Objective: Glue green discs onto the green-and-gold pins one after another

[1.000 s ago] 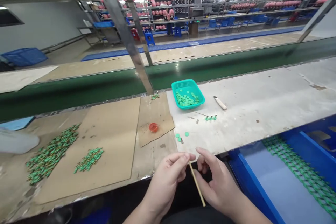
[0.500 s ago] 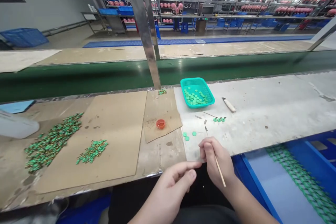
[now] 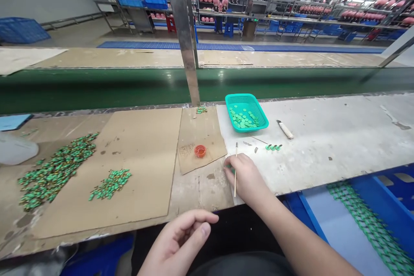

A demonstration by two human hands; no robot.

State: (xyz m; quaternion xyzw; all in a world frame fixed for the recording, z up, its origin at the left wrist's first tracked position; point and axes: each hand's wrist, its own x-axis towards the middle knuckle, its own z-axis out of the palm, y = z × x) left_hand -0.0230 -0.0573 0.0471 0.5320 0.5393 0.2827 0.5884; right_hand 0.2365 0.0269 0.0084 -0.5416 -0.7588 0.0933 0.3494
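My right hand (image 3: 245, 175) holds a thin wooden paintbrush (image 3: 236, 177), its dark tip pointing away from me. The fingertips reach down to the white board over small green discs (image 3: 230, 167), which they mostly hide; whether they pinch one I cannot tell. My left hand (image 3: 186, 239) hovers in front of the table edge, index finger and thumb apart, holding nothing. A small red cup (image 3: 200, 151) with liquid stands on a piece of cardboard left of my right hand. Beyond that hand, three green discs with dark pieces (image 3: 273, 147) lie in a row.
A turquoise basket (image 3: 230, 114) of green discs stands behind, with a white-handled knife (image 3: 285, 130) to its right. Piles of small green-and-brown pieces (image 3: 61, 168) lie left. A metal post (image 3: 186, 39) rises at the table's back. Blue crates (image 3: 384, 198) sit below right.
My right hand has moved left and forward with the paintbrush, onto the loose green discs. My left hand has drawn away from it, down and to the left.
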